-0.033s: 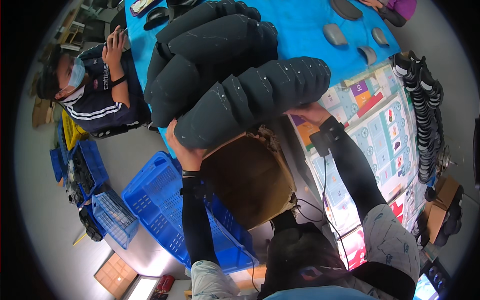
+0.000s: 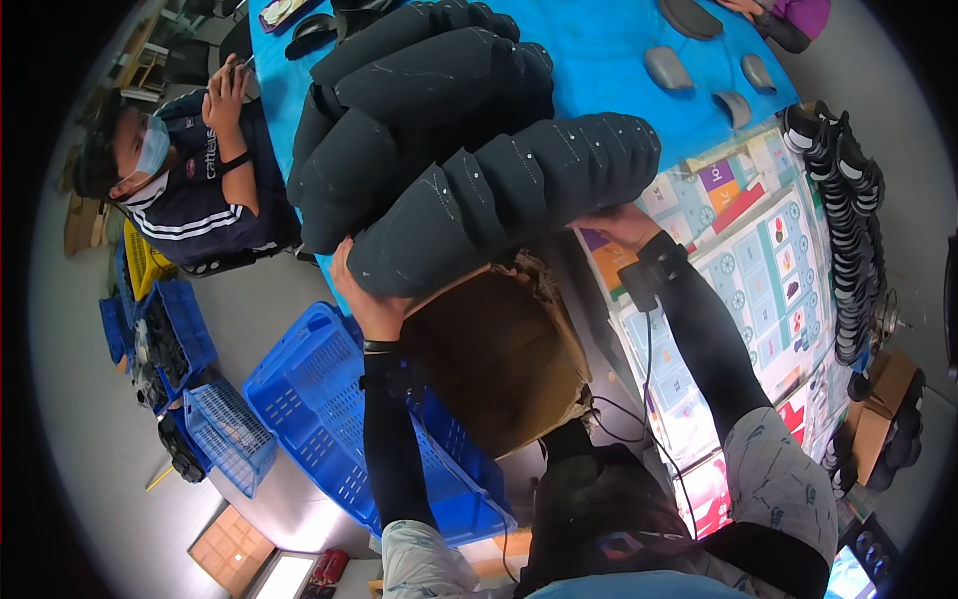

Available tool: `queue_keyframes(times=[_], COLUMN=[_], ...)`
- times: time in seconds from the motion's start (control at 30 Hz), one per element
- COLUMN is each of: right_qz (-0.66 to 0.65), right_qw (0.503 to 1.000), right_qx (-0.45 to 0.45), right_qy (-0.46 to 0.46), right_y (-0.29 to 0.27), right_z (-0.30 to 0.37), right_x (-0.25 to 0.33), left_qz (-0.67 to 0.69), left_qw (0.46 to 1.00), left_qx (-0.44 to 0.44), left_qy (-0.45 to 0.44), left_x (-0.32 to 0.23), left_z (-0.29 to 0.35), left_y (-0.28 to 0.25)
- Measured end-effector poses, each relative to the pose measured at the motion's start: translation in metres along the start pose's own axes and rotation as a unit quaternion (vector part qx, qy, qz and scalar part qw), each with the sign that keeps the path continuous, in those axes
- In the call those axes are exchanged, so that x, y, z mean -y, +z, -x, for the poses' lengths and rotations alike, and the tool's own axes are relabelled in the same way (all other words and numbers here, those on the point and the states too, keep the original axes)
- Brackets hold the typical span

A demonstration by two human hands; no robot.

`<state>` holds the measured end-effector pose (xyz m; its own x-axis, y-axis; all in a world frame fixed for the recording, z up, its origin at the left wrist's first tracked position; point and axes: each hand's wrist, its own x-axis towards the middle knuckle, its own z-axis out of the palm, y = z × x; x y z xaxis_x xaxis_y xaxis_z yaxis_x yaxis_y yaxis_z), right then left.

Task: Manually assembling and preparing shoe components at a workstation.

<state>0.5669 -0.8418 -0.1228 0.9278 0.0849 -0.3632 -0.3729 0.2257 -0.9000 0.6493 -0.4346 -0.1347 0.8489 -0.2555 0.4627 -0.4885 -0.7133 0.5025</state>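
Left hand [image 2: 374, 299] is clasping the near-left end of a long row of nested dark pieces [image 2: 504, 195], and the right hand [image 2: 624, 228] is holding it from below farther right (some of its fingertips are hiding behind the row). The row is stretching slantwise in front of the person, above the far edge of an open cardboard box [image 2: 554, 344], while more dark stacks [image 2: 424, 85] are lying just beyond it on a blue table cover [image 2: 604, 30]. A blue crate [image 2: 319, 419] is standing beside the box; a masked co-worker [image 2: 215, 215] is sitting at the left, raising one hand.
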Motion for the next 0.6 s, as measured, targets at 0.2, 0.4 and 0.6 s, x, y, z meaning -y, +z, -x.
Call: queue_keyframes(times=[0.2,0.4,0.6], right_qz=[0.008,0.022,0.0], right_qw=[1.0,0.999,0.999], right_qx=[0.01,-0.002,-0.026], right_qy=[-0.003,-0.025,-0.038], right_y=[-0.009,-0.015,-0.038], right_z=[0.006,0.025,0.077], right_x=[0.001,0.002,-0.012], left_qz=[0.001,0.001,0.021], left_qw=[1.0,0.999,0.998], left_qx=[-0.003,-0.006,-0.005], left_qy=[0.027,0.038,0.062], left_x=[-0.006,-0.023,-0.072], left_z=[-0.002,-0.003,0.007], left_y=[0.002,-0.007,-0.012])
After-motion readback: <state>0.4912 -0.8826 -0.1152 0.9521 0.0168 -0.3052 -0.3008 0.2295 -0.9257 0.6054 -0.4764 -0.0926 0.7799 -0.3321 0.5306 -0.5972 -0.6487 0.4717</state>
